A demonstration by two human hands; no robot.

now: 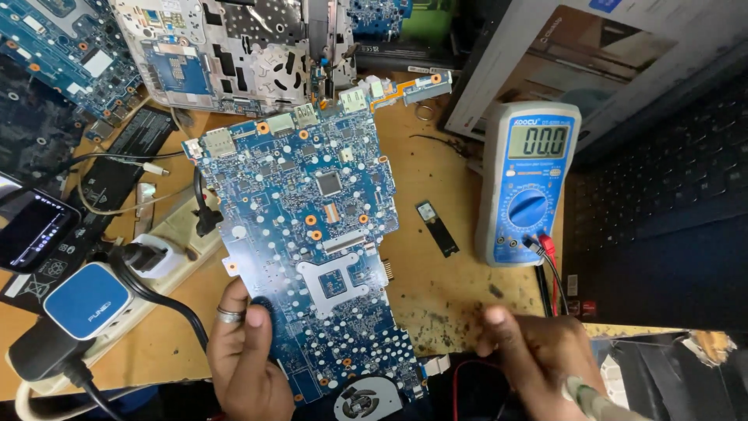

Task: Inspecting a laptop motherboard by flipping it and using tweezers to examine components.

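Large blue printed circuit board (312, 234): studded with silver pads, orange-ringed screw holes and black chips, a silver square socket frame in its lower half. Lies flat on the worn wooden desk (444, 288), long axis running away from the person, centre of view.

Left hand (245, 355): grasps the board's near left edge, thumb pressed on the top face, a silver ring on one finger.

Right hand (538, 351): blurred, closed around a slim grey-green probe handle (596, 401) at the desk's near edge; red and black leads (549, 273) run from it up to the meter.

Blue and grey digital multimeter (530, 183): lies right of the board, apart from it, display lit, round blue dial below.

Small black memory stick module (436, 226): on the desk between board and multimeter.

Round black cooling fan (362, 401): at the board's near end, partly out of view.

White power strip (167, 242): left of the board, with a blue and white adapter (86, 300) and black plugs seated in it.

Dark smartphone (31, 226): far left edge.

Silver laptop chassis with exposed parts (226, 51): beyond the board.

Black laptop keyboard (662, 195): far right.
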